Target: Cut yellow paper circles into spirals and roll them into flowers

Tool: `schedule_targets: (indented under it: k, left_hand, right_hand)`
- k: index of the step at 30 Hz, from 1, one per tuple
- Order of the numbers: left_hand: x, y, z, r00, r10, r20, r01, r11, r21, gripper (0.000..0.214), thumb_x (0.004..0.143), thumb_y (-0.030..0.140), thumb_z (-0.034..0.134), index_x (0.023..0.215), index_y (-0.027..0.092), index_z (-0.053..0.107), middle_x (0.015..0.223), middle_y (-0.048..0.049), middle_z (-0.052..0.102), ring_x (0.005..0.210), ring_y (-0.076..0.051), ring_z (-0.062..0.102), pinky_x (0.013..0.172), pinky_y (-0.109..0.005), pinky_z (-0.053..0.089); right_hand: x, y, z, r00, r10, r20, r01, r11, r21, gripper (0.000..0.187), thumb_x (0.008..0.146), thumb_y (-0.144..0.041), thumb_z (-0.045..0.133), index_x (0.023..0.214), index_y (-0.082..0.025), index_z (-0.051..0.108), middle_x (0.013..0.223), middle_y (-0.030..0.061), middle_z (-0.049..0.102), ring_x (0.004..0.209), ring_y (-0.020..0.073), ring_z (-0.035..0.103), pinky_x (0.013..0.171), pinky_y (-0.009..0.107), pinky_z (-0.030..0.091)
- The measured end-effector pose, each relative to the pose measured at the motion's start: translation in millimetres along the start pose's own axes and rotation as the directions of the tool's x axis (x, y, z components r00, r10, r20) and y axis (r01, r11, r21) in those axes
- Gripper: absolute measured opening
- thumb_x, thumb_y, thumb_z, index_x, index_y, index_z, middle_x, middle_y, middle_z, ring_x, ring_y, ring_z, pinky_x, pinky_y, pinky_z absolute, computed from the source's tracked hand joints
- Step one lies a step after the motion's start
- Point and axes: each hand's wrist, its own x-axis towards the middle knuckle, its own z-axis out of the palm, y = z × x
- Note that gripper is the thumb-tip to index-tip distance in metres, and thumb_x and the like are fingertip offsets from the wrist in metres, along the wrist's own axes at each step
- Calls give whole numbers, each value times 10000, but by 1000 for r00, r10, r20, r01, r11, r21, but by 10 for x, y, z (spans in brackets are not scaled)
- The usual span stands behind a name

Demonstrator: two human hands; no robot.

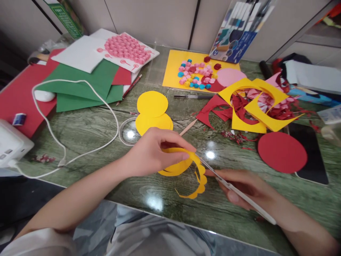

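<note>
Pinched between thumb and fingers of my left hand point(151, 151) is a yellow paper circle point(179, 167). From its edge a curled yellow strip point(203, 181) with a scalloped outer rim hangs down to the right. My right hand point(250, 185) grips a pair of pale scissors point(237, 192), seen nearly edge-on. Their blades point up and left, with the tips at the paper near my left fingertips. Just behind my left hand, yellow paper circles point(152, 103) lie overlapping on the table, partly covered by that hand.
Paper scraps point(247, 106) heap at right, near a red circle point(282, 152) on a dark phone point(310, 156). Small coloured paper balls point(195, 73) sit on a yellow sheet. A white cable point(102, 99) loops across the left, beside green sheets point(85, 87) and a tape roll point(121, 131).
</note>
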Motion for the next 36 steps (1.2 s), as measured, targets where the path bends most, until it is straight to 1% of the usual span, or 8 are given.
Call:
schedule_targets:
  k: [8,12,14,16,18,24,28,36]
  left_hand:
    - [3,19,-86,989,8,149,-11,1000,20,136,745,160,660,866,158,723,828,-29,720,704,-112,647,579,-158,483]
    - [1,51,-109,977,-33,211,27,999,32,130,748,159,652,859,139,717,837,-33,720,715,-108,649,598,-150,488]
    - [7,59,-118,966,-67,250,58,997,43,137,757,165,641,869,136,715,853,-37,719,735,-114,651,622,-158,495]
    - [14,57,-126,953,-98,286,83,994,66,146,766,177,628,878,140,715,853,-36,716,740,-121,650,627,-168,496]
    - [16,50,-135,941,-122,316,95,991,99,154,768,191,624,882,146,718,840,-32,713,731,-124,646,617,-174,490]
    - [13,35,-157,898,-129,420,73,987,145,157,759,172,619,873,159,728,836,-21,718,731,-114,639,598,-153,462]
    - [25,32,-153,877,-114,467,41,986,162,158,761,162,614,865,172,732,838,-12,724,737,-113,639,596,-151,453]
    - [23,42,-127,846,-129,518,26,979,201,174,757,126,603,868,162,733,838,-20,725,743,-112,645,586,-153,442]
  right_hand:
    - [2,-32,-40,996,-12,85,25,987,-158,383,793,-500,609,1124,-309,635,664,-39,342,575,126,256,472,227,213]
    - [20,-13,-75,989,18,144,12,979,-202,280,816,-494,582,953,-264,664,655,-48,330,566,120,256,470,229,210]
    - [24,-21,-78,978,13,208,25,983,-179,298,802,-523,582,872,-244,659,636,-54,325,540,112,252,447,227,200]
    - [20,-44,-68,983,43,180,-4,978,-210,305,825,-518,555,857,-232,653,629,-53,336,548,115,257,460,233,207]
    - [14,-57,-58,980,70,188,-31,978,-206,318,831,-523,544,890,-229,651,613,-59,326,534,111,249,463,235,211]
    - [26,71,-96,970,84,227,-21,964,-266,335,862,-475,519,1033,-219,652,625,-26,462,536,115,333,468,234,263]
    - [7,130,-128,981,62,183,-5,955,-298,371,863,-420,544,1170,-226,624,672,4,530,553,126,422,470,228,319]
    - [-17,180,-160,985,-51,163,105,934,-340,318,847,-358,590,1126,-231,673,685,32,642,535,130,536,464,217,412]
